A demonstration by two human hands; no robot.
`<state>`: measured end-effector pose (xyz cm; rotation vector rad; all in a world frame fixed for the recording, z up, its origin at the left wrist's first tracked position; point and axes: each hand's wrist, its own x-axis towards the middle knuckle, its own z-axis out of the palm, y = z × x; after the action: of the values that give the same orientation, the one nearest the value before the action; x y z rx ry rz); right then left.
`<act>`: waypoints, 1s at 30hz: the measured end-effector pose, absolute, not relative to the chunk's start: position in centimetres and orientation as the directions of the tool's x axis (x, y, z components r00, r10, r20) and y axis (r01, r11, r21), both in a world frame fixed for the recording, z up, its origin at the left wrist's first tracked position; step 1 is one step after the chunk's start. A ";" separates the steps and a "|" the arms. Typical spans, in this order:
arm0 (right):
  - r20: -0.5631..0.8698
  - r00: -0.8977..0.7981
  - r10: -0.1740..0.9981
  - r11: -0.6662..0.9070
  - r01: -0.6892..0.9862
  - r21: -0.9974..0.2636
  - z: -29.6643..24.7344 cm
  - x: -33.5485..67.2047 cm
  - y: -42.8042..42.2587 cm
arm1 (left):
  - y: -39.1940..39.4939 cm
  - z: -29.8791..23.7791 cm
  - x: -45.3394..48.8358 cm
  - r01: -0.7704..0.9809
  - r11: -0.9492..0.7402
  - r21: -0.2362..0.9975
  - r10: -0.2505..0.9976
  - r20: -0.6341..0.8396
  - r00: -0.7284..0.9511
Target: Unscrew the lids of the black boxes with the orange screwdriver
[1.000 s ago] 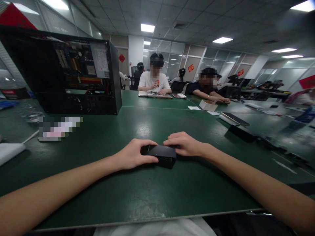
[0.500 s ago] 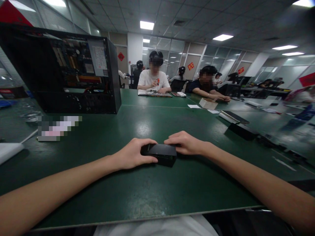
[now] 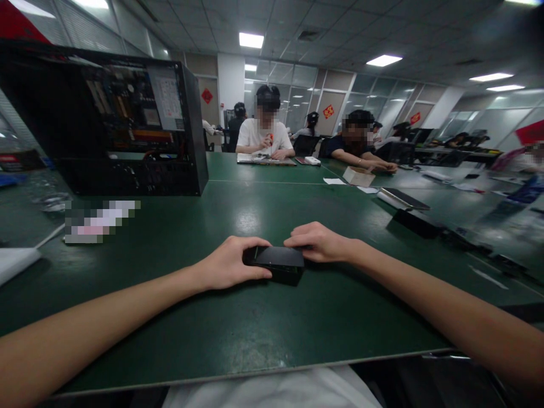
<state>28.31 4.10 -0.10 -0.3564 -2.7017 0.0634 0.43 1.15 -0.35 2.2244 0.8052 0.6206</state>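
A small black box (image 3: 278, 262) lies flat on the green table (image 3: 255, 328) in front of me. My left hand (image 3: 227, 263) grips its left end, thumb along the near edge and fingers curled over the far side. My right hand (image 3: 317, 242) holds the right end from above, fingers bent over the far corner. Both forearms reach in from the near edge.
An open black computer case (image 3: 110, 122) stands at the back left. A blurred label (image 3: 100, 221) and a white object (image 3: 15, 262) lie to the left. Dark flat devices (image 3: 410, 212) sit to the right. People work at the far tables.
Both hands stay on the black box. The view has shifted slightly, so the hands and box sit a little higher in the picture.
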 end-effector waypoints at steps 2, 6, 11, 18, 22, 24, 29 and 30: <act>0.396 -0.878 0.268 0.963 0.252 -0.093 0.0 28.4 4.1 | 1.2 -0.4 0.5 0.364 -0.575 0.733 0.691 0.197 0.696; 0.380 -0.876 0.295 0.953 0.245 -0.175 0.0 28.2 3.9 | 1.2 -0.4 0.5 0.346 -0.578 0.739 0.687 0.211 0.696; 0.374 -0.880 0.292 0.953 0.233 -0.196 -0.3 27.8 3.8 | 1.1 -0.3 0.5 0.355 -0.580 0.733 0.691 0.212 0.691; 0.288 -0.894 0.343 0.938 0.311 -0.151 0.9 28.2 3.7 | 1.0 -0.1 0.6 0.351 -0.587 0.730 0.690 0.224 0.688; 0.241 -0.865 0.440 0.893 0.450 -0.016 2.3 29.5 3.0 | 0.9 0.0 0.6 0.374 -0.572 0.730 0.711 0.213 0.671; 0.255 -0.837 0.484 0.862 0.506 0.027 2.4 29.9 2.5 | 0.8 0.1 0.7 0.381 -0.564 0.732 0.716 0.205 0.667; 0.283 -0.809 0.516 0.826 0.557 0.087 1.5 29.4 2.0 | 0.7 0.0 0.7 0.387 -0.537 0.750 0.736 0.193 0.649; 0.288 -0.808 0.514 0.824 0.558 0.095 1.4 29.3 2.0 | 0.7 0.0 0.7 0.389 -0.532 0.752 0.739 0.188 0.646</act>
<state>29.32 1.98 1.40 -0.8242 -2.7573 -0.2562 0.74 0.65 0.03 2.1732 0.8731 0.6531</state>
